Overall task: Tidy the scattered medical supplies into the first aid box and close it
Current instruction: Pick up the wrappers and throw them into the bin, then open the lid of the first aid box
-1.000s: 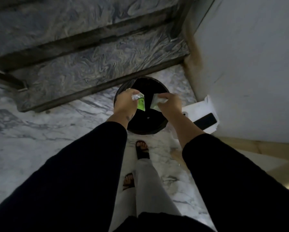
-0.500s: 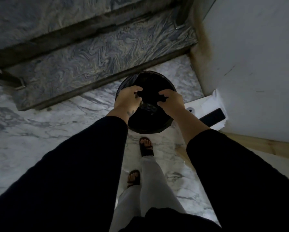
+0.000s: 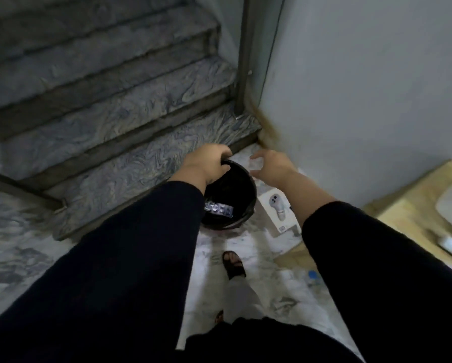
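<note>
A round black bin point(image 3: 242, 203) stands on the marble floor at the foot of the stairs. A silver blister pack point(image 3: 218, 209) lies inside it, partly hidden by my left sleeve. My left hand point(image 3: 206, 163) is over the bin's far left rim, fingers curled onto the rim. My right hand point(image 3: 270, 167) hovers just right of the bin, fingers spread and empty. No first aid box is in view.
A white carton picturing a device point(image 3: 280, 212) lies on the floor right of the bin. Marble stairs point(image 3: 130, 121) rise behind, and a grey wall point(image 3: 363, 87) stands on the right. A pale wooden surface point(image 3: 408, 205) is far right. My sandalled foot point(image 3: 234, 263) is below the bin.
The green and white wrappers that both hands held over the bin are gone from them. The right hand has moved off the bin and opened; the view has tilted up.
</note>
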